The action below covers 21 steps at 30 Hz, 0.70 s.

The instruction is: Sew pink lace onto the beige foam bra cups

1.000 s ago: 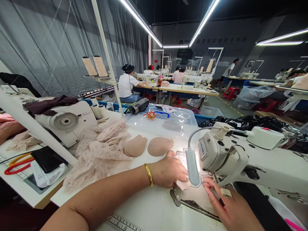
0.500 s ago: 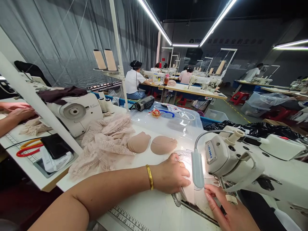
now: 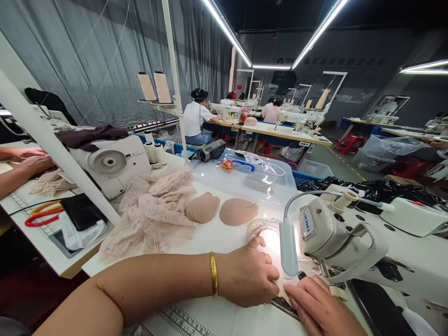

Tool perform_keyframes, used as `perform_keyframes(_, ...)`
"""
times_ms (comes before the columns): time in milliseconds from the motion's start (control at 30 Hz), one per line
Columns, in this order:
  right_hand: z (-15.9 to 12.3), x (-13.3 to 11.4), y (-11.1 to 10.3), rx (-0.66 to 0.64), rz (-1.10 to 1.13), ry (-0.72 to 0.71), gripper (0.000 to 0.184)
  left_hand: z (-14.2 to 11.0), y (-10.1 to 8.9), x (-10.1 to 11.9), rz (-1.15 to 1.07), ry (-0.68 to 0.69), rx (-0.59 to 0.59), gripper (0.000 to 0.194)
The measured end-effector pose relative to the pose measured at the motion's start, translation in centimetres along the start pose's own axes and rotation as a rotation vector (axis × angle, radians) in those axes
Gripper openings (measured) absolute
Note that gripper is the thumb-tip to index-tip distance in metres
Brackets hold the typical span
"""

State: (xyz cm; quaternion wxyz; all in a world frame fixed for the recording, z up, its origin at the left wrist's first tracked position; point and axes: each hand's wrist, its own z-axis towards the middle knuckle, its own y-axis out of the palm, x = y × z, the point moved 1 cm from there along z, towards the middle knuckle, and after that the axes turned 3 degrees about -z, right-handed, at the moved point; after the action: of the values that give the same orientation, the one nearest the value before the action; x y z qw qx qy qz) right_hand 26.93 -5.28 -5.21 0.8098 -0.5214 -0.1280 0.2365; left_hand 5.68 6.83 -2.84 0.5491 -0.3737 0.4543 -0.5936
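"Where's the pale fabric (image 3: 271, 242)?"

"On the worktop (image 3: 210, 240), beneath the slim grey lamp (image 3: 288, 249), beside the head of the white sewing machine (image 3: 324, 226). Its lacy edge shows at the far end."

"And the left hand (image 3: 247, 275)?"

"Lying on that fabric, knuckles up, fingers curled under. The tips are hidden, so I can't tell whether its grip is pinching the cloth. It wears 1 gold ring (image 3: 265, 257), with 1 gold bracelet (image 3: 213, 274) round the wrist."

"The right hand (image 3: 320, 303)?"

"Fingers close together, tips at the fabric's near end, just below the lamp. Whether its grip pinches anything, I can't tell."

"What lies beyond them?"

"2 rounded beige shapes (image 3: 238, 211), just beside each other. The left one, layered at its edge, touches a heap of pale lace (image 3: 150, 210)."
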Motion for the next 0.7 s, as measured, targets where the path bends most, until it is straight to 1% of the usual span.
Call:
perform_keyframes(133,-0.5,0.5,0.6,0.021,-0.064,0.023,0.027,0.3,0.7,-0.3,0.031,-0.029,0.004,0.009)
perform_keyframes(333,-1.6,1.0,2.6,0.082,-0.165,0.164,0.032,0.8,1.8,-1.4,0.05,-0.049,-0.005,0.015)
perform_keyframes(433,-1.5,1.1,3.1,0.105,-0.164,0.227,0.033,1.0,2.0,-2.0,0.063,-0.068,-0.024,0.013)
perform_keyframes(500,-1.3,1.1,2.9,0.115,-0.138,0.243,0.032,1.2,2.0,-2.6,0.053,-0.089,-0.036,0.011)
perform_keyframes(600,-1.0,0.6,1.7,0.124,-0.019,0.22,0.027,1.7,1.8,-3.3,0.033,-0.122,-0.074,0.014)
perform_keyframes(667,-1.1,-0.2,0.9,0.097,0.123,0.187,0.022,1.8,1.4,-3.0,0.06,-0.14,-0.095,0.011)
perform_keyframes(700,-1.2,-0.8,0.6,0.102,0.195,0.183,0.02,1.5,1.0,-2.5,0.088,-0.144,-0.1,0.009)
